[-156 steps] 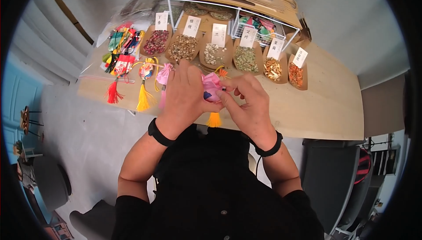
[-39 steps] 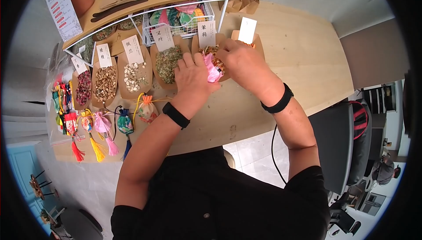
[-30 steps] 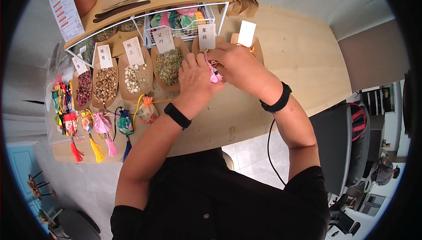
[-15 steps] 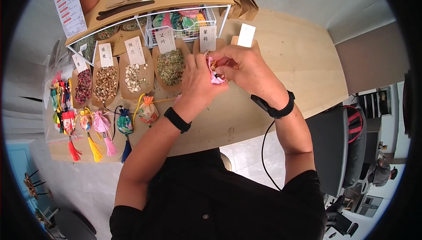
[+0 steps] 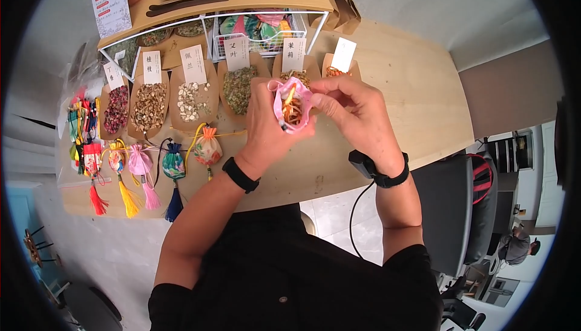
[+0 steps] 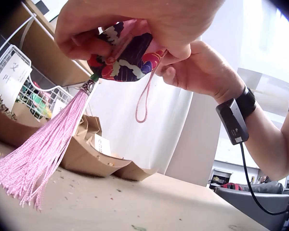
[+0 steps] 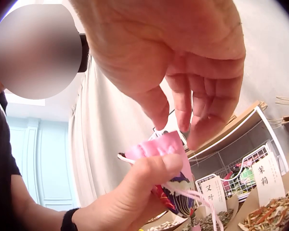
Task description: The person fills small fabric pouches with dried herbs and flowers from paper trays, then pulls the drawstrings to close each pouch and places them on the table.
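Pink pouch (image 5: 306, 108), gripped in left hand (image 5: 265, 126), is best held mouth-up; right hand's (image 5: 358, 112) grip is loosely open near it.

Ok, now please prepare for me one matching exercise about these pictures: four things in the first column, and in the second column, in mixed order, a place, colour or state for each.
1. left hand
2. tassel of the held pouch
3. wire basket
4. dried red buds

A. under the wooden shelf
B. farthest left of the dried plants
C. with fingers curled round a pouch
D. pink

Right pairs: 1-C, 2-D, 3-A, 4-B
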Tool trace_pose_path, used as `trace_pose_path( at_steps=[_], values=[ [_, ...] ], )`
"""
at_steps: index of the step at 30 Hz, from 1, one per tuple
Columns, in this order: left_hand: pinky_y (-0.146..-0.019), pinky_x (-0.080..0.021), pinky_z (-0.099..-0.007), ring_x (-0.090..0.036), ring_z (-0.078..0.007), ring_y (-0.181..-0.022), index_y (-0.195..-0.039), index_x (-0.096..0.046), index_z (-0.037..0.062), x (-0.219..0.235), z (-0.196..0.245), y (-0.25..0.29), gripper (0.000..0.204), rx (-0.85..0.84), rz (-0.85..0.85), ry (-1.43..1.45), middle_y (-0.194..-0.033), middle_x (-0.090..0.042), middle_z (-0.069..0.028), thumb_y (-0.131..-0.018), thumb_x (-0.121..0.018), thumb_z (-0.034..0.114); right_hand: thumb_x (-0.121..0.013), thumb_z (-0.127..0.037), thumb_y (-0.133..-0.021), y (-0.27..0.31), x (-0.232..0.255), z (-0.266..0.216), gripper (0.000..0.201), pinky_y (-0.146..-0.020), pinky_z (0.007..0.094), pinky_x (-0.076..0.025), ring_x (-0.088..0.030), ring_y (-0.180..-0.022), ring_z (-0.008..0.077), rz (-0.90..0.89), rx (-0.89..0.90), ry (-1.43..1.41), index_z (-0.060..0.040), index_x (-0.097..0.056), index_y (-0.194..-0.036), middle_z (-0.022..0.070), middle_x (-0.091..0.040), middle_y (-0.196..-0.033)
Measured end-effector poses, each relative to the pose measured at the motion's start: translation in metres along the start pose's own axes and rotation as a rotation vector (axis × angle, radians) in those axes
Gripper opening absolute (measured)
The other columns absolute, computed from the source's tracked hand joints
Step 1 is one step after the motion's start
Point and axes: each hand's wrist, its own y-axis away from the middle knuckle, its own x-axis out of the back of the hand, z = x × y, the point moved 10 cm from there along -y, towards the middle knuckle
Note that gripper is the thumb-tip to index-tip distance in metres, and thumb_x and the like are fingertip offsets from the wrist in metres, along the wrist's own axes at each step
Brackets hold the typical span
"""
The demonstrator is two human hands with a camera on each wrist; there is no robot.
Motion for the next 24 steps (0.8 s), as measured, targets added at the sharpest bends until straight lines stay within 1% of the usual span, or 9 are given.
trace_pose_path(
  at_steps=[2,3,7,9,12,15,17,20,24],
  values=[
    [-0.085,-0.049,-0.0474,-0.059,-0.0386,-0.101,-0.118,-0.046,0.0012,0.002,0.004,0.005,0.069,-0.046,-0.011,-0.105,-0.11,-0.052,-0.0172,-0.07,-0.09,0.022,-0.074,-0.008,-0.095,-0.002,0.005,0.004,0.018,-0.073,0.0345,-0.057,-0.071,-0.08,0.0212,0.045,0.0,0.128,0.0021,-0.076,-0.11,0.0136,-0.073,-0.093],
    [-0.084,-0.049,-0.0476,-0.059,-0.039,-0.1,-0.118,-0.047,0.0012,-0.004,-0.018,0.009,0.068,0.131,-0.024,0.059,-0.11,-0.051,-0.0177,-0.07,-0.09,0.022,-0.074,-0.006,-0.094,-0.006,0.009,0.007,0.017,-0.074,0.036,-0.057,-0.072,-0.081,0.0239,0.067,0.003,0.193,0.0024,-0.076,-0.108,0.0148,-0.073,-0.093],
    [-0.085,-0.049,-0.0473,-0.059,-0.0389,-0.102,-0.119,-0.046,-0.001,0.004,-0.002,0.019,0.068,0.072,-0.022,-0.032,-0.111,-0.051,-0.0182,-0.071,-0.089,0.021,-0.073,-0.002,-0.087,-0.024,-0.009,0.062,0.025,-0.082,0.0443,-0.058,-0.072,-0.092,0.0356,-0.002,0.117,0.433,0.0012,-0.074,-0.111,0.0189,-0.073,-0.099],
    [-0.086,-0.049,-0.0472,-0.059,-0.0389,-0.102,-0.12,-0.047,-0.0018,0.007,-0.011,0.023,0.069,0.1,-0.038,-0.079,-0.112,-0.051,-0.0183,-0.071,-0.089,0.021,-0.072,-0.001,-0.083,-0.029,-0.025,0.085,0.033,-0.087,0.0476,-0.057,-0.07,-0.099,0.0393,-0.065,0.14,0.569,-0.0006,-0.073,-0.116,0.0199,-0.072,-0.102],
    [-0.086,-0.049,-0.0475,-0.058,-0.0395,-0.103,-0.121,-0.047,-0.0028,0.016,-0.022,0.029,0.069,0.181,-0.068,-0.097,-0.113,-0.051,-0.0191,-0.072,-0.088,0.022,-0.08,-0.008,-0.081,-0.029,-0.042,0.108,0.049,-0.089,0.046,-0.056,-0.07,-0.102,0.0366,-0.191,0.085,0.757,-0.0013,-0.068,-0.127,0.0178,-0.07,-0.112],
    [-0.089,-0.05,-0.0461,-0.059,-0.0378,-0.106,-0.123,-0.047,-0.0022,0.021,-0.021,0.035,0.069,0.215,-0.123,-0.165,-0.115,-0.052,-0.0189,-0.074,-0.087,0.022,-0.078,-0.008,-0.08,-0.031,-0.049,0.114,0.054,-0.093,0.048,-0.055,-0.067,-0.11,0.0386,-0.279,0.018,0.79,-0.002,-0.064,-0.132,0.019,-0.069,-0.114],
    [-0.093,-0.051,-0.0429,-0.062,-0.0333,-0.109,-0.128,-0.046,-0.0008,0.02,-0.022,0.039,0.07,0.215,-0.162,-0.234,-0.119,-0.054,-0.0171,-0.076,-0.087,0.021,-0.077,-0.006,-0.08,-0.035,-0.05,0.12,0.05,-0.092,0.0486,-0.055,-0.067,-0.108,0.0398,-0.264,0.04,0.82,-0.0016,-0.066,-0.128,0.0203,-0.069,-0.112],
    [-0.089,-0.049,-0.0485,-0.057,-0.041,-0.105,-0.121,-0.048,-0.0033,0.017,-0.021,0.039,0.068,0.192,-0.156,-0.186,-0.113,-0.051,-0.0208,-0.072,-0.086,0.024,-0.076,-0.005,-0.08,-0.041,-0.055,0.137,0.044,-0.089,0.0497,-0.055,-0.068,-0.104,0.0415,-0.258,0.051,0.823,-0.0003,-0.067,-0.123,0.0226,-0.069,-0.108],
    [-0.094,-0.05,-0.0457,-0.06,-0.0396,-0.111,-0.129,-0.046,-0.0032,0.009,-0.021,0.042,0.072,0.189,-0.247,-0.307,-0.119,-0.053,-0.0204,-0.076,-0.085,0.027,-0.065,0.003,-0.082,-0.043,-0.055,0.13,0.022,-0.082,0.0558,-0.056,-0.07,-0.089,0.0467,-0.191,0.102,0.727,0.0036,-0.068,-0.104,0.0288,-0.07,-0.09]
  ],
)
